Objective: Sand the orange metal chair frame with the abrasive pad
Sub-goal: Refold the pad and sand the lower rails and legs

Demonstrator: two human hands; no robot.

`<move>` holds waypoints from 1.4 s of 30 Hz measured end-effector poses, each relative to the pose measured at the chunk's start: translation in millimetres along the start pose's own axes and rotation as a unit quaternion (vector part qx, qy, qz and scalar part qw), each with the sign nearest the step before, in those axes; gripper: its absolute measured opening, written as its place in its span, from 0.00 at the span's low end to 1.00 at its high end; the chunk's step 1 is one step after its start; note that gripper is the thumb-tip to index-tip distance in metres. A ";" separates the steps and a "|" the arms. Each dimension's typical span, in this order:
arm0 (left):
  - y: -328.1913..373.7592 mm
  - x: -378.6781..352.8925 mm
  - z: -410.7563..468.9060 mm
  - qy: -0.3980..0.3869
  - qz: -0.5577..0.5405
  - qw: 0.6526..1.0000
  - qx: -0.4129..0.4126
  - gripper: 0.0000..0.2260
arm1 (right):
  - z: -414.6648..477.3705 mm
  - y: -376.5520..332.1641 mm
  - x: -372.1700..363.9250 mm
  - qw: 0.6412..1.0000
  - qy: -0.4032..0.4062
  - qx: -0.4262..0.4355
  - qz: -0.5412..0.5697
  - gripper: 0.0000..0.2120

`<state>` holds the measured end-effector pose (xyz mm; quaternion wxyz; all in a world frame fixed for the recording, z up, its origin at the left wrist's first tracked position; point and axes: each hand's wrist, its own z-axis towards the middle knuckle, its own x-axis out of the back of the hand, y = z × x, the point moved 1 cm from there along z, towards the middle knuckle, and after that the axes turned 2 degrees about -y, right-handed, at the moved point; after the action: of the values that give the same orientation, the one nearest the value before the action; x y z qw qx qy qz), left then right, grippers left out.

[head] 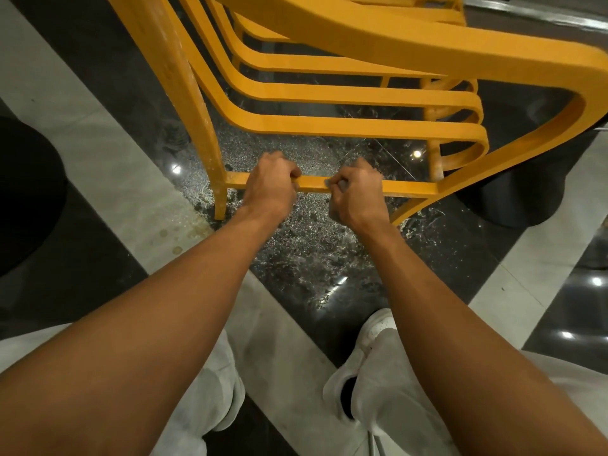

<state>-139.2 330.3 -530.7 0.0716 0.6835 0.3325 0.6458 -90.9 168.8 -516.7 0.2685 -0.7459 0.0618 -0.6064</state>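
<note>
Polished floor (108, 166) of dark stone crossed by pale grey bands, with ceiling lights mirrored in it and a scatter of fine pale dust and flakes (306, 238) on the dark patch under the work. At far left, a dark round shape (26, 195), too dim to identify. Just right of it, the orange chair frame (362, 93), filling the upper half, curved slats stacked above a low crossbar (408, 186) joining two legs near the floor. On that crossbar, left hand (270, 182), fingers clenched around the bar beside the left leg. Close to its right, nearly touching, right hand (357, 192), fingers curled over the same bar, pinching a small grey pad (340, 183), mostly hidden under the fingertips. Below, light trousers and a white shoe (378, 327) on the pale band.
</note>
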 end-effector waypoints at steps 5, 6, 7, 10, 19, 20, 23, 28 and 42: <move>-2.2 0.3 1.8 -0.007 -0.009 1.000 -0.005 0.10 | 6.2 2.4 11.0 0.999 0.016 -0.025 -0.016 0.07; -1.6 0.4 1.6 -0.007 -0.009 1.000 -0.005 0.10 | 4.4 -4.0 9.2 1.000 0.012 -0.014 -0.018 0.07; -1.4 0.3 1.7 -0.006 -0.008 1.000 -0.005 0.10 | 1.8 -8.7 6.2 1.000 -0.003 -0.002 -0.022 0.06; -2.7 0.9 3.4 -0.008 -0.006 1.000 -0.002 0.10 | 0.6 -6.1 5.3 0.999 -0.024 0.010 -0.019 0.05; -5.7 2.9 4.4 -0.023 -0.011 1.000 0.002 0.12 | 0.3 -7.2 0.9 1.000 -0.020 0.012 -0.011 0.06; -6.7 3.4 3.9 -0.023 -0.013 1.000 0.001 0.12 | 1.3 -3.2 3.6 1.000 -0.009 -0.004 -0.001 0.06; -4.9 3.9 0.0 -0.024 -0.005 1.000 -0.003 0.13 | 5.7 -4.1 1.4 0.999 0.024 -0.037 0.000 0.07; -12.3 5.8 -1.9 -0.021 0.027 0.999 0.018 0.15 | -0.5 -7.7 -2.5 1.000 -0.009 -0.002 0.013 0.06; -16.5 8.1 -0.2 -0.015 0.019 0.999 0.027 0.15 | 8.1 -12.7 -4.2 0.998 0.042 -0.038 0.015 0.08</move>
<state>-145.9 347.4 -532.6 0.0460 0.7011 0.3353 0.6276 -87.4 184.0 -515.3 0.2465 -0.7282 0.1076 -0.6304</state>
